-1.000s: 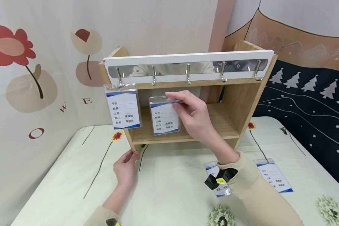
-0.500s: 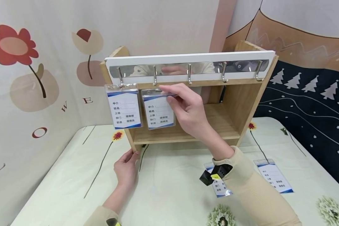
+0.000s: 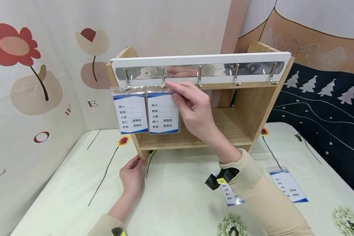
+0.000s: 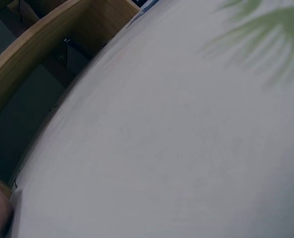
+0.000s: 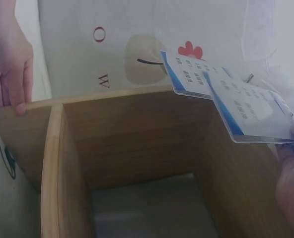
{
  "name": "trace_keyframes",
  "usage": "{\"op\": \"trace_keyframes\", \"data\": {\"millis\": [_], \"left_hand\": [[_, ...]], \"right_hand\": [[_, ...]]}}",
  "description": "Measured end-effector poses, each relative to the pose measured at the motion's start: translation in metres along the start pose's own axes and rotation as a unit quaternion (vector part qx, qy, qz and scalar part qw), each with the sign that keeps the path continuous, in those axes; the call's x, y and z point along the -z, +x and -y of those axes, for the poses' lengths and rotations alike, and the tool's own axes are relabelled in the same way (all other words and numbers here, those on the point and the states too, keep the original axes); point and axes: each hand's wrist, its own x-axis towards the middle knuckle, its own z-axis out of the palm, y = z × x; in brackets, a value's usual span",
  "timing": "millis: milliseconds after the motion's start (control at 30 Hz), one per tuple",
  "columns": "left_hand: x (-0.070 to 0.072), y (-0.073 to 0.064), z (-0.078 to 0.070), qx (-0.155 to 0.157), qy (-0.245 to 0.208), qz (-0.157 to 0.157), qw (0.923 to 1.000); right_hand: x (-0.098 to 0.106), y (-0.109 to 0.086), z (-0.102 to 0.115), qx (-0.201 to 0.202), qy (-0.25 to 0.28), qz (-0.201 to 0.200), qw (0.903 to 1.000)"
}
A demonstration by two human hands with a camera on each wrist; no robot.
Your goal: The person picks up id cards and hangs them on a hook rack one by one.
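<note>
My right hand (image 3: 194,109) pinches the upper right edge of a clear badge holder (image 3: 163,114) with a white and blue card inside. Its top edge is level with the tip of the second hook (image 3: 163,77); I cannot tell whether the hook passes through the slot. Beside it, a matching badge holder (image 3: 130,114) hangs from the leftmost hook (image 3: 126,78). Down at the lower left, my left hand (image 3: 132,173) grips the side panel's foot on the wooden shelf (image 3: 194,144). In the right wrist view, the held badge holder (image 5: 251,109) overlaps the hanging one (image 5: 191,74).
Across the shelf's top front runs a white hook rail (image 3: 200,59) with a mirror-like strip and several hooks. Two more badge holders lie on the table: one at the right (image 3: 287,185), and another (image 3: 230,195) partly behind the right wrist. A patterned cloth covers the table (image 3: 177,196).
My right hand has moved up and left, bringing the badge holder from below the rail to the second hook, beside the hanging one. The left hand has stayed on the shelf's foot.
</note>
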Motion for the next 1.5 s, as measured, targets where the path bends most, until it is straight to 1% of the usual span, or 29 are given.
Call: {"op": "trace_keyframes", "data": {"millis": [100, 200, 433, 533, 767, 967, 1200, 1367, 1500], "left_hand": [[0.000, -0.001, -0.001, -0.002, 0.005, -0.001, 1.0000], [-0.001, -0.001, -0.001, -0.003, 0.011, -0.001, 0.9999], [-0.001, -0.002, -0.002, 0.003, 0.014, -0.002, 0.9999], [-0.001, -0.001, -0.002, 0.003, 0.014, -0.001, 0.9999], [-0.001, -0.001, -0.001, -0.003, 0.014, -0.005, 0.9999], [-0.001, -0.001, -0.001, -0.010, 0.011, -0.011, 0.9998], [-0.001, -0.001, -0.002, -0.015, 0.017, -0.010, 0.9997], [0.000, -0.002, -0.002, -0.013, 0.019, -0.008, 0.9997], [0.000, -0.003, -0.004, -0.013, 0.014, -0.006, 0.9998]], "right_hand": [[0.000, 0.000, 0.003, -0.010, -0.011, -0.002, 0.9999], [0.000, 0.001, 0.007, -0.029, -0.016, 0.002, 0.9995], [-0.001, 0.003, 0.014, -0.097, -0.020, 0.018, 0.9950], [-0.001, 0.002, 0.012, -0.111, -0.022, 0.020, 0.9934], [-0.003, 0.000, 0.009, -0.088, -0.036, 0.012, 0.9954], [-0.005, -0.006, 0.008, -0.079, -0.028, -0.019, 0.9963], [-0.004, -0.013, 0.005, -0.069, -0.035, -0.051, 0.9957], [-0.005, -0.013, 0.004, -0.066, -0.021, -0.058, 0.9959], [-0.006, -0.013, 0.003, -0.059, -0.029, -0.063, 0.9958]]}}
